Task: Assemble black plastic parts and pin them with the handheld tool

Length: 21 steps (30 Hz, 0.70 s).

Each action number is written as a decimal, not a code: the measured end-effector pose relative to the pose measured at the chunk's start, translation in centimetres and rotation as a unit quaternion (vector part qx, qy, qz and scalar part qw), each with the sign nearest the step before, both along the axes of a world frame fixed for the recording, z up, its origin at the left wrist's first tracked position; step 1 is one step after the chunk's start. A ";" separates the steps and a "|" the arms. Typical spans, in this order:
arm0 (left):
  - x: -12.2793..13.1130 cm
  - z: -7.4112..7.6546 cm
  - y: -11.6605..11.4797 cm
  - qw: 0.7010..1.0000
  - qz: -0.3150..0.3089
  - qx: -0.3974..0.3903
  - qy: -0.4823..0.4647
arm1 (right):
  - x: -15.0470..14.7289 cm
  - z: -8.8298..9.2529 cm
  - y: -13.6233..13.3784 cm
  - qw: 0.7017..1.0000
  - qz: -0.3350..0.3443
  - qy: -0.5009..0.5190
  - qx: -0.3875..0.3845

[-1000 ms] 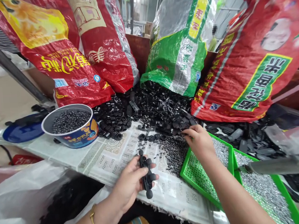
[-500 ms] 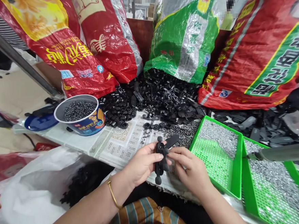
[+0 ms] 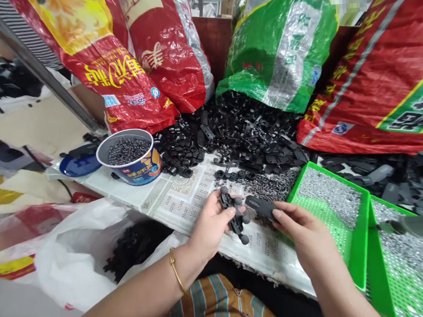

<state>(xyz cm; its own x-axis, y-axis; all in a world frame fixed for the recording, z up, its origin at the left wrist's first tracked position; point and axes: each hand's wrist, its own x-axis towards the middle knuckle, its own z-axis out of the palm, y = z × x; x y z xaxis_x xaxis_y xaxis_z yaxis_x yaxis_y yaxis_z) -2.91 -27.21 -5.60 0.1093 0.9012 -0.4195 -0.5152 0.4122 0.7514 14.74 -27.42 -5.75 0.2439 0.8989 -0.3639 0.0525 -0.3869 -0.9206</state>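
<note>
My left hand (image 3: pixel 211 223) is closed around a black plastic assembly with round knobs (image 3: pixel 235 215), held just above the printed paper on the table (image 3: pixel 185 199). Beside it, my right hand (image 3: pixel 303 231) pinches a flat black plastic piece (image 3: pixel 261 206) by one end, its other end close to the assembly. A heap of small black plastic parts (image 3: pixel 232 137) lies behind both hands. A thin gold bangle (image 3: pixel 176 276) circles my left wrist.
Two green mesh trays (image 3: pixel 356 259) holding small silvery pieces stand at the right. A paper bowl of dark pellets (image 3: pixel 130 157) and a blue lid (image 3: pixel 77 165) sit at the left. Red and green sacks (image 3: pixel 279 42) lean behind. A white plastic bag of black parts (image 3: pixel 95 253) hangs below the table edge.
My right hand left the heap with a flat black piece and came down beside my left hand. The view has shifted left and down.
</note>
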 end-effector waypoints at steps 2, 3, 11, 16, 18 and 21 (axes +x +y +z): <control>0.2 -0.6 0.1 0.999 0.024 0.015 0.030 | -0.8 -0.4 -1.2 0.997 -0.056 0.056 0.010; 0.3 -0.8 0.2 0.998 0.030 0.024 0.041 | -1.4 -0.5 -1.7 0.995 -0.065 0.077 0.012; 0.6 -1.5 -0.6 0.997 0.042 0.058 -0.018 | -5.1 -0.9 -1.6 0.991 -0.032 0.127 0.018; 0.2 -1.5 -1.0 0.996 0.036 0.075 -0.033 | -5.5 -1.2 -1.4 0.993 -0.006 0.115 0.027; 0.3 -1.7 -1.0 0.996 0.047 0.078 -0.015 | -5.5 -1.4 -1.5 0.996 0.001 0.077 0.045; 0.5 -2.0 -1.0 0.995 0.062 0.083 -0.007 | -5.3 -1.7 -1.8 0.997 0.025 -0.022 0.064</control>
<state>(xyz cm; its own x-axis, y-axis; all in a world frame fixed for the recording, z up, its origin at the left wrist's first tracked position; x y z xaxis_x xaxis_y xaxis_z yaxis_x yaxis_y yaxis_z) -2.43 -28.21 -7.63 -0.0013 0.9649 -0.2627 -0.5649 0.2161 0.7963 9.40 -29.25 -7.41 0.2099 0.9489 -0.2357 0.1097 -0.2624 -0.9587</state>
